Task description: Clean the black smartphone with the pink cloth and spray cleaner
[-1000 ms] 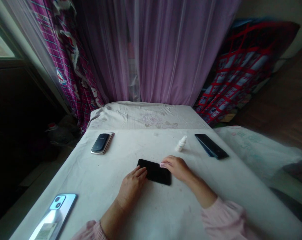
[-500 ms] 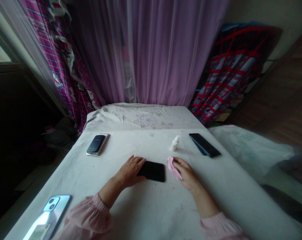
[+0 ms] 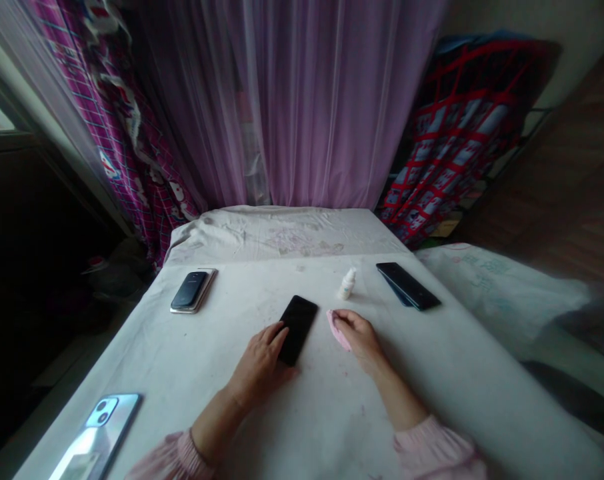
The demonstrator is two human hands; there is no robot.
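Note:
A black smartphone (image 3: 299, 327) lies at a slant in the middle of the table, its dark face up. My left hand (image 3: 262, 357) grips its lower left side, fingers along the left edge and thumb near the bottom end. To the right of the phone, my right hand (image 3: 359, 337) pinches a small pink cloth (image 3: 338, 331), apart from the phone. A white spray bottle (image 3: 348, 284) stands upright just beyond the right hand.
Two stacked phones (image 3: 191, 292) lie at the left, and two dark phones (image 3: 409, 287) overlap at the right. A shiny silver-blue phone (image 3: 99, 437) rests near the front left edge. White cloth covers the table (image 3: 302, 427); purple curtains (image 3: 322, 107) hang behind it.
The black smartphone has turned from lying crosswise to a steep slant under my left hand. My right hand with the pink cloth has shifted slightly left.

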